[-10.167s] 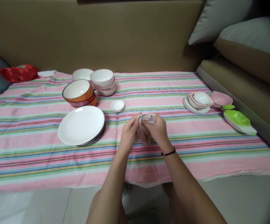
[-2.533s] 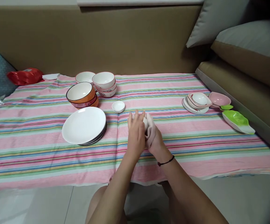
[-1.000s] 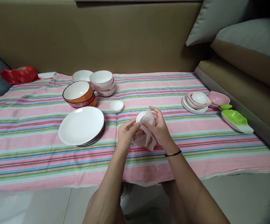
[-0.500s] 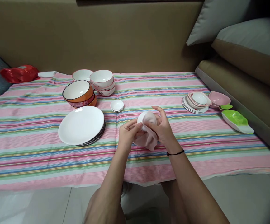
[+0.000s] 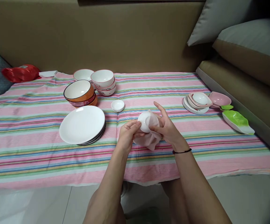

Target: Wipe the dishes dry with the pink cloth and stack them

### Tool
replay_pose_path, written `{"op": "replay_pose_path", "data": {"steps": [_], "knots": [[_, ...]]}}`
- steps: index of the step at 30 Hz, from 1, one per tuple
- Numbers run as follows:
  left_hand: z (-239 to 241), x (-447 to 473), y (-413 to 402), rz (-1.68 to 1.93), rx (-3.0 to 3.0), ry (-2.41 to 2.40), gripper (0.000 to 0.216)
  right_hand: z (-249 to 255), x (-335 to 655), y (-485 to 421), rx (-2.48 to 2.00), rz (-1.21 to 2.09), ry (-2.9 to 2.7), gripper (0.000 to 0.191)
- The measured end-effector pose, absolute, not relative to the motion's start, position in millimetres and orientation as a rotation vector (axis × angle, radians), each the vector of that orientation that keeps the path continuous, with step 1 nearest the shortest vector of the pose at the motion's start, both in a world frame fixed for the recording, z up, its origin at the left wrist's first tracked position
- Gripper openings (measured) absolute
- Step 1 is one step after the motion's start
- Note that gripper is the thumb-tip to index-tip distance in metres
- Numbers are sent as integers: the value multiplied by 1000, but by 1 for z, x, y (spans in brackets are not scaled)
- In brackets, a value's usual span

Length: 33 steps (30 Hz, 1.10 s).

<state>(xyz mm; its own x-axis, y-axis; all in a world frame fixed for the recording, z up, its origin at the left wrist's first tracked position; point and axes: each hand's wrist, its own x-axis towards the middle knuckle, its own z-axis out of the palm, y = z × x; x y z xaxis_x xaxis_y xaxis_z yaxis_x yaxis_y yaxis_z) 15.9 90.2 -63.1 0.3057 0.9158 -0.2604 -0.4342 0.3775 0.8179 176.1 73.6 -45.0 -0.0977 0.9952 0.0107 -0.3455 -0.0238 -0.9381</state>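
My left hand [image 5: 127,134] grips a small white dish [image 5: 144,120] by its left edge, held above the striped cloth. My right hand [image 5: 169,130] presses a pale pink rag [image 5: 150,139] against the dish; the thumb and forefinger spread over it and the rag hangs down below. Just beyond my hands, a stack of small white saucers [image 5: 117,105] rests on the striped tablecloth [image 5: 32,124].
A stack of white plates [image 5: 82,125] lies at the left, with orange bowls [image 5: 80,92] and white bowls [image 5: 102,81] behind it. At the right sit small plates with a dish [image 5: 197,102], a pink bowl [image 5: 220,99] and a green leaf dish [image 5: 237,121]. A red bag [image 5: 20,72] lies far left.
The dish has turned in my hands, showing more of its white surface. My right hand has slid to the right over the rag and its fingers have opened out.
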Motion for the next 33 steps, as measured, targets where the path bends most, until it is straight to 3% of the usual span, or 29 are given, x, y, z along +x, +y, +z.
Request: {"op": "replay_pose_path", "data": {"steps": [5,11,15,24,28,33], "knots": [[-62,17,91,1006,710,840,35,-46,163,74,-942,1317,-933,105],[-59,19,88,952,735,805,33,-51,152,79,-1023,1173,-859,71],[-60,22,88,934,763,785,32,-55,153,83,-1096,1210,-729,47],[-64,21,91,1008,668,749,34,-51,157,82,-953,1370,-621,27],[-65,19,93,1042,612,732,35,-50,161,83,-889,1444,-601,26],[-69,14,95,1081,549,700,35,-51,166,80,-848,1529,-693,49]]}}
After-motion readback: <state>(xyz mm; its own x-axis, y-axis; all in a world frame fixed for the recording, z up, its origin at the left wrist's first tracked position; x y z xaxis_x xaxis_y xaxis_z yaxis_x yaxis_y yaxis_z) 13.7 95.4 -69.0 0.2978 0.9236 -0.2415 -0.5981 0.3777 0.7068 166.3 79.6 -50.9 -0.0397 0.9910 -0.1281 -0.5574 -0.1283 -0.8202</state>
